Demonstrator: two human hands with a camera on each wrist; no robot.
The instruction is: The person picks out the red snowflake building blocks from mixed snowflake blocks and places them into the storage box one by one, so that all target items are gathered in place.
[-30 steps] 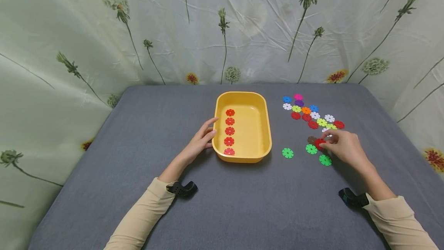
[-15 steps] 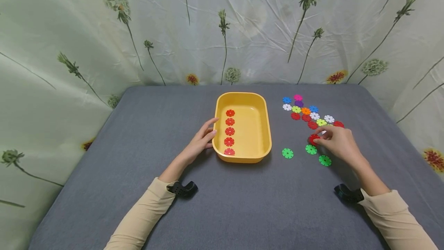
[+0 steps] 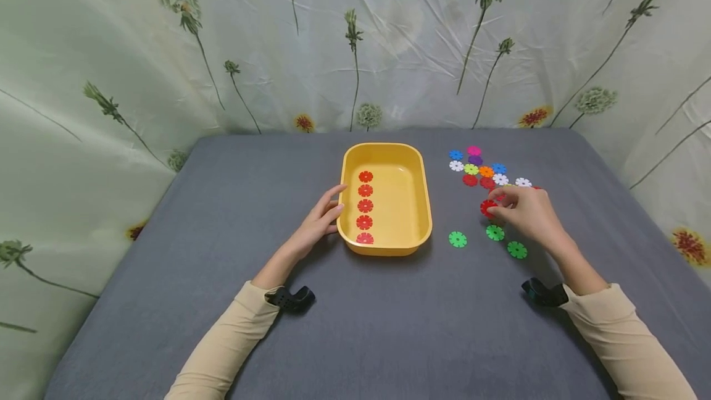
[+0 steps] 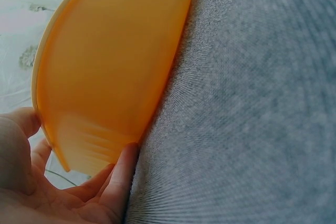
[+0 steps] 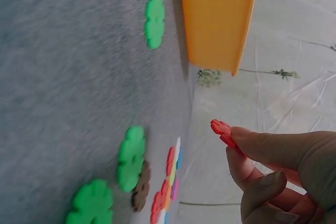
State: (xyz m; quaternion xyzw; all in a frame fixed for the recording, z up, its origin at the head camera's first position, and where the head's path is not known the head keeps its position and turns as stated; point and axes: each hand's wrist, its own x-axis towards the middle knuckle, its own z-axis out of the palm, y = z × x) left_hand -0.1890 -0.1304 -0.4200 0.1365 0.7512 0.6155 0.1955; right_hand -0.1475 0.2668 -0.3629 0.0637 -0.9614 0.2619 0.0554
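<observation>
My left hand [image 3: 311, 227] holds the left side of a yellow tray [image 3: 423, 202]; in the left wrist view, the thumb and fingers of that hand [image 4: 73, 203] touch the tray's rim and outer wall [image 4: 115, 56]. Inside, a column of several red discs [image 3: 365, 205] lies along the left. Between thumb and forefinger, my right hand [image 3: 533, 215] pinches a red notched disc [image 3: 487, 208]. The right wrist view has this disc [image 5: 222, 131] raised above the table at the fingertips of the hand [image 5: 310, 156].
Right of the tray lie green discs [image 3: 458, 239] and, farther back, a cluster of discs in several colours, including orange [image 3: 486, 171] and purple [image 3: 474, 160]. A brown disc [image 5: 140, 187] is beside a green one. A flowered cloth [image 3: 411, 48] hangs behind the grey table [image 3: 389, 320].
My right hand has moved left and slightly away from me with the red disc, off the area by the brown disc. My left hand stays on the tray. The head view has shifted slightly.
</observation>
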